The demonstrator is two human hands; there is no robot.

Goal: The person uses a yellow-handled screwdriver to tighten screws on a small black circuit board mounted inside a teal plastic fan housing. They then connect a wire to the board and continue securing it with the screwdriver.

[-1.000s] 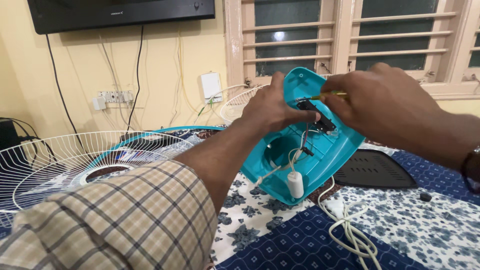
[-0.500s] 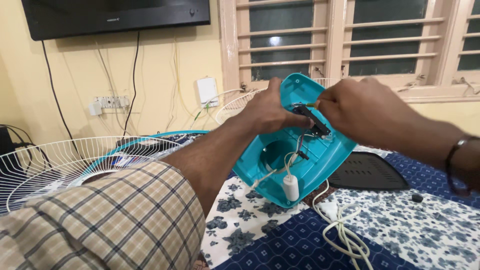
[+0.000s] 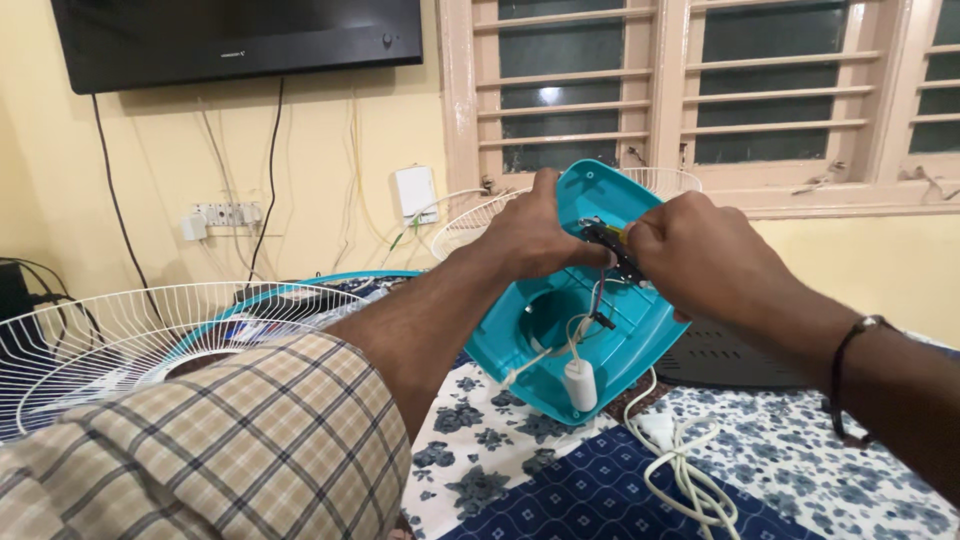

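Here the left hand [image 3: 535, 235] is gripping the far edge of a teal fan base [image 3: 580, 310], holding it tilted up, underside toward the camera, above the floral cloth [image 3: 520, 470]. The right hand [image 3: 700, 255] is pinching, fingers clenched, at a small black part [image 3: 603, 240] inside the base. A white capacitor [image 3: 580, 385] is hanging from wires below. A white cord [image 3: 685, 470] is lying near right; 1 wire grille [image 3: 110, 340] is lying left.

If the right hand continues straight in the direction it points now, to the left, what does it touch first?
Probably the small black part on the teal base; the right hand already seems to pinch it. Just beyond is the left hand. Depth is unclear.
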